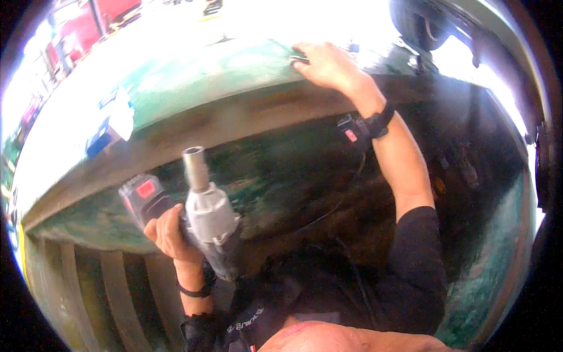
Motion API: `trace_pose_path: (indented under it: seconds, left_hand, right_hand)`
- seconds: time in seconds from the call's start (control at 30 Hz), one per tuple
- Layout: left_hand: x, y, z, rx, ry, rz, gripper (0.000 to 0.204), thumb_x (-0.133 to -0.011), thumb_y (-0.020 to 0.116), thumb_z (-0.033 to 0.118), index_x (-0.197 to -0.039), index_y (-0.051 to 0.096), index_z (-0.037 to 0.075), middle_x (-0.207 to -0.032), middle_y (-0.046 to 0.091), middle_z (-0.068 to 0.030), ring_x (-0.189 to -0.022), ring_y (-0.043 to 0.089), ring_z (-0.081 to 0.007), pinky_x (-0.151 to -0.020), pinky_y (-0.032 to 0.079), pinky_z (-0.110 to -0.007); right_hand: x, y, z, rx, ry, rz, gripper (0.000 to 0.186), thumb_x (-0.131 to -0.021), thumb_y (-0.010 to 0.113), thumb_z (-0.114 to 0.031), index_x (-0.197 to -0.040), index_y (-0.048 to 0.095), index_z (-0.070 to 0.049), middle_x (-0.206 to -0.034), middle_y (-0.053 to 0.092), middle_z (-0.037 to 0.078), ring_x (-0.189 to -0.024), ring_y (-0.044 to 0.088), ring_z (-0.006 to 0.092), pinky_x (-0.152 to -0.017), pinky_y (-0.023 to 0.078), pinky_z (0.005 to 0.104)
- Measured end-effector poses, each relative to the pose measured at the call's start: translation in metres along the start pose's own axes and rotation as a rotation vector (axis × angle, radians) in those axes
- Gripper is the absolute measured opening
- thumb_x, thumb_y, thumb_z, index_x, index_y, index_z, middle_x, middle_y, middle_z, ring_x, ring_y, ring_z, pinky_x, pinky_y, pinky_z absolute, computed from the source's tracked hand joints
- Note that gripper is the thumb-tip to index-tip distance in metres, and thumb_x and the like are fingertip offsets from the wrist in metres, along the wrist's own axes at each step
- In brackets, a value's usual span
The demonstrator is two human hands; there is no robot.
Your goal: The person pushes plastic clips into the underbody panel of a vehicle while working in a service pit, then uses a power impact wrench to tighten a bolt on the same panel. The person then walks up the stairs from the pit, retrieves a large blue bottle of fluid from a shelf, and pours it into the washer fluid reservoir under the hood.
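Cordless impact wrench (210, 220), 1 unit, grey nose and dark body, held in the left hand (170, 237), fingers wrapped about the grip; located low and left of centre, in front of the dark green wall (281, 176), clear of the ledge. Fitted: 1 long metal socket (197, 170), mouth upward; 1 battery pack (141, 199), dark with a red patch, angled to the upper left. Right hand (331, 67), 1, arm extended over the pale green surface (193, 79), fingers curled narrow beside a thin small piece (299, 58); whether gripped or merely touched, cannot tell. Right wrist: 1 strapped device (358, 130), black with a red patch, dark cord (342, 202) below. Also listed: 1 blue-and-white packet (110, 132) on the surface at left; 1 tyre (415, 26) at upper right. Hazards, as judged: weight of tool and pack on 1 hand, liable to twist the wrist or let the nose dip against the ledge edge (229, 123); finger straying to the trigger, liable to spin the socket near the body; loose cord, liable to snag; small piece, liable to slip from a light fingertip hold and drop over the edge.
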State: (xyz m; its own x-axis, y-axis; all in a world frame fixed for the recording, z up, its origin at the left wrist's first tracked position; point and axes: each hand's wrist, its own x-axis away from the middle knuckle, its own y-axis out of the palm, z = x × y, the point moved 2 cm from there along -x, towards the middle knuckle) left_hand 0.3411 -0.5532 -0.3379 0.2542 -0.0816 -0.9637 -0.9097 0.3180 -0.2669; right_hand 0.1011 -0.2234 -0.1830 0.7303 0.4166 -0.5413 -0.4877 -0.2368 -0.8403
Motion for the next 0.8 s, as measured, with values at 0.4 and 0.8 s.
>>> trace_pose_path:
  seconds: [0.4,0.8]
  left_hand:
    - [0.017,-0.011,0.006,0.041,-0.073,-0.122,0.040,-0.075,0.057,0.018,-0.111,0.064,0.004,-0.086,0.068,-0.0055,-0.079,0.066,-0.0191,-0.080,0.035,-0.035]
    - [0.083,-0.035,-0.007,0.246,-0.594,0.028,0.029,-0.073,0.075,0.009,-0.099,0.063,0.002,-0.079,0.065,-0.0039,-0.072,0.058,-0.0182,-0.073,0.044,-0.033]
  right_hand:
    - [-0.067,0.005,-0.033,-0.142,-0.260,-0.200,0.033,-0.092,0.057,-0.026,-0.112,0.069,-0.003,-0.106,0.069,0.022,-0.100,0.066,0.0367,-0.091,0.050,0.0438]
    - [-0.135,0.024,-0.140,0.158,-0.365,-0.472,0.054,-0.087,0.066,-0.037,-0.127,0.059,-0.001,-0.120,0.064,0.022,-0.110,0.062,0.0346,-0.098,0.048,0.0421]
